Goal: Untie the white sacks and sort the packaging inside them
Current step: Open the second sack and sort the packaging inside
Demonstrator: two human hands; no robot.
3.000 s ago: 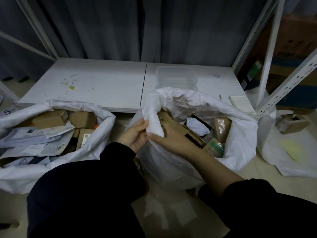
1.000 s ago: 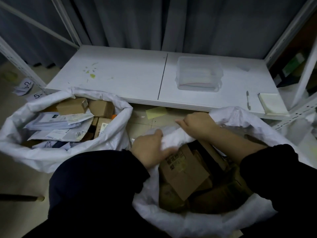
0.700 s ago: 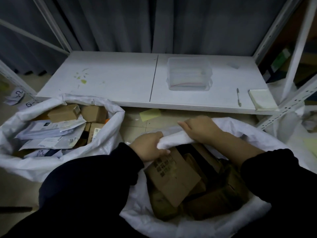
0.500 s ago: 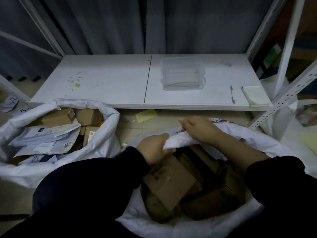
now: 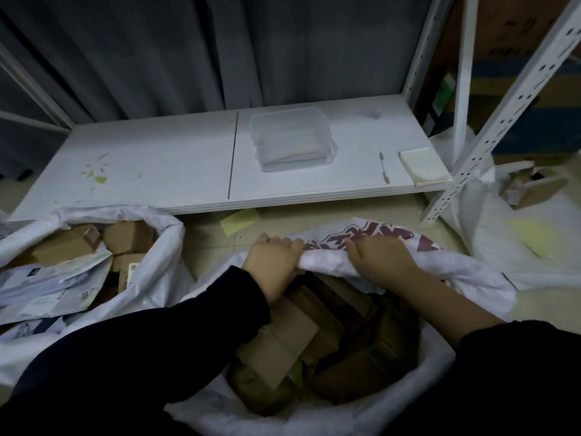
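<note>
Sack (image 5: 471,272) of white weave, open on the floor, its far rim gripped by left hand (image 5: 273,259) and right hand (image 5: 380,262).
Both hands curl round the rolled edge side by side, with red lettering on the fabric just beyond the knuckles. Brown cardboard boxes (image 5: 283,341) fill the sack below the wrists; their labels are too dim to read. A second open sack (image 5: 163,272), holding boxes and what look like paper mailers, sits to the left. Behind both runs a low white shelf (image 5: 157,165) carrying a clear lidded tub (image 5: 292,140), a pen (image 5: 384,168) and a pale notepad (image 5: 423,166). A yellow note (image 5: 240,220) lies on the floor by its front edge.
</note>
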